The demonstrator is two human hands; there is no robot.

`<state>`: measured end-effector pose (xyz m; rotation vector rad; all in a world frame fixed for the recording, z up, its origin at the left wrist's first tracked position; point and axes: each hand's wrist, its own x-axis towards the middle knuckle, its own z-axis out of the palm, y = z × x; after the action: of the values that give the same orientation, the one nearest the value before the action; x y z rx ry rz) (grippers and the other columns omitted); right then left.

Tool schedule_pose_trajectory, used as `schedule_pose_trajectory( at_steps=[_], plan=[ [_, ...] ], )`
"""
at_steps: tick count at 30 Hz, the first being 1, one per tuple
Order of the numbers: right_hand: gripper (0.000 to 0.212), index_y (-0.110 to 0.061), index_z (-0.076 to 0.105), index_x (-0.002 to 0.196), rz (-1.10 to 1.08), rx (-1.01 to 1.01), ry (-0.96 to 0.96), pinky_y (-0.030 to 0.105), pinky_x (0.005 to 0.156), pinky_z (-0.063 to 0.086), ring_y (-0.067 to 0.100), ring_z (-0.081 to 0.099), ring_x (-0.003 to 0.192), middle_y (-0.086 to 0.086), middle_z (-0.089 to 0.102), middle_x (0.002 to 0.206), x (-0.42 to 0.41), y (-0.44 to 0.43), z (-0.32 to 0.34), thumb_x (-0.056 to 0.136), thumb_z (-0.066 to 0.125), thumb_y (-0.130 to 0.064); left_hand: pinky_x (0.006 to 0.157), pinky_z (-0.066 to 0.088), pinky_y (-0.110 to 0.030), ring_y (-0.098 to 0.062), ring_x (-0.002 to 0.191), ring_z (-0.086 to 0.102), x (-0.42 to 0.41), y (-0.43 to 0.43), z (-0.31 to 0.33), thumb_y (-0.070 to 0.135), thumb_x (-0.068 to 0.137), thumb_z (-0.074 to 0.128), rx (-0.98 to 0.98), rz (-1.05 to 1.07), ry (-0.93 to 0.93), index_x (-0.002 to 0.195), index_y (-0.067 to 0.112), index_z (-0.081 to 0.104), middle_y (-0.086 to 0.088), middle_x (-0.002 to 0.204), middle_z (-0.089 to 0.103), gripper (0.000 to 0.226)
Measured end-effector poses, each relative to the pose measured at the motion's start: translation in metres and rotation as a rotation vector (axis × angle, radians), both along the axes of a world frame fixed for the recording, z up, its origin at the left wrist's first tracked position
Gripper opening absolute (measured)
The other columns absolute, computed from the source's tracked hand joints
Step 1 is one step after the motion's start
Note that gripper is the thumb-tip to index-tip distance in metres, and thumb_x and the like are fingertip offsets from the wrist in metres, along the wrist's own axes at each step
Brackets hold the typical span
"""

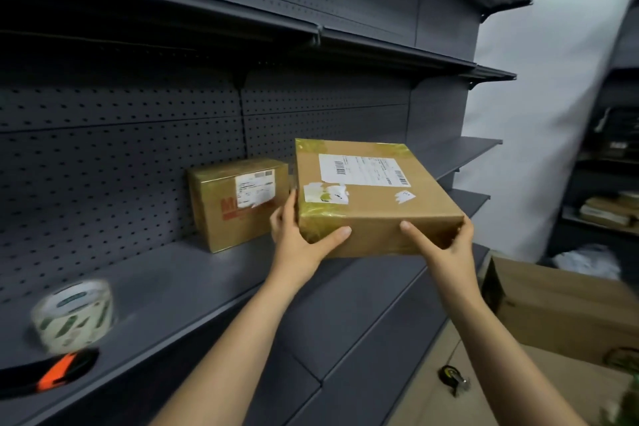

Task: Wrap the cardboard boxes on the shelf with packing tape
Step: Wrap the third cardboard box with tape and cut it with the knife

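Cardboard box [377, 197], flat and brown, sits between a person's two bare hands over the middle grey shelf [207, 287], its top face tilted toward the camera. That face carries a white shipping label [363, 168], torn sticker scraps and glossy yellowish tape along its left and far edges. The left hand [297, 235] takes the near left corner: its grip is curled round the box, thumb across the front face and fingers up the left side. The right hand [446, 245] holds the near right corner the same way, thumb on the front, fingers wrapped round the right side. Whether the box's far edge touches the shelf cannot be told.

Just beside it to the left, a smaller box [238, 204] stands on the same shelf against the pegboard back panel [121, 149], shiny with tape. Well apart, at the shelf's left end, stands a blurred roll of packing tape [74, 315] beside a black-and-orange tool [55, 373]. An open carton [553, 308] lies lower right.
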<state>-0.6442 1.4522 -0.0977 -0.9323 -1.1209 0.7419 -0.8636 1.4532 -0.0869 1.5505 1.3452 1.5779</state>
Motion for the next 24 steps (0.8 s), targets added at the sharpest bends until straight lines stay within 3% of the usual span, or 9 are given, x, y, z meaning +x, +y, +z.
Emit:
schedule_pose_trajectory(
  at_steps=[5,15,19,21,24],
  plan=[
    [0.103,-0.035,0.022,0.144,-0.061,-0.011,-0.077,0.029,0.098,0.044,0.003,0.049,0.12,-0.013,0.043,0.139,0.024,0.071,0.006,0.065,0.088,-0.039,0.108,0.024,-0.025,-0.013,0.142,0.026,0.022,0.077,0.01,0.05,0.07,0.084,0.013,0.026,0.145,0.155,0.033,0.016,0.006,0.152,0.021,0.11],
    [0.099,-0.035,0.025,0.134,-0.027,-0.026,-0.194,0.035,0.101,0.045,0.014,0.047,0.122,-0.005,0.043,0.136,0.001,0.229,0.018,0.062,0.092,-0.022,0.091,0.04,-0.03,-0.02,0.133,0.043,-0.01,0.208,0.013,0.068,0.07,0.073,-0.049,0.203,0.342,0.154,0.03,0.016,0.001,0.153,0.037,0.108],
    [0.106,-0.026,0.024,0.143,0.02,-0.067,-0.213,0.034,0.099,0.046,0.016,0.048,0.123,-0.007,0.043,0.133,-0.013,0.268,0.012,0.063,0.092,-0.023,0.103,0.039,-0.034,-0.024,0.137,0.04,-0.027,0.234,0.007,0.068,0.07,0.073,-0.082,0.257,0.462,0.156,0.024,0.014,-0.004,0.155,0.032,0.114],
    [0.112,-0.029,0.02,0.146,0.024,-0.08,-0.228,0.036,0.102,0.044,0.014,0.046,0.123,-0.01,0.041,0.135,-0.018,0.28,0.007,0.061,0.093,-0.026,0.11,0.033,-0.034,-0.023,0.14,0.034,-0.031,0.241,0.006,0.068,0.07,0.072,-0.04,0.312,0.514,0.155,0.018,0.017,-0.005,0.156,0.029,0.113],
    [0.122,-0.04,0.016,0.146,-0.008,-0.073,-0.288,0.045,0.11,0.039,0.014,0.039,0.132,-0.01,0.036,0.143,-0.024,0.291,-0.001,0.053,0.094,-0.042,0.108,0.032,-0.03,-0.022,0.135,0.035,-0.035,0.245,0.004,0.058,0.074,0.075,0.094,0.392,0.565,0.152,0.016,0.026,-0.006,0.149,0.032,0.101]
  ],
)
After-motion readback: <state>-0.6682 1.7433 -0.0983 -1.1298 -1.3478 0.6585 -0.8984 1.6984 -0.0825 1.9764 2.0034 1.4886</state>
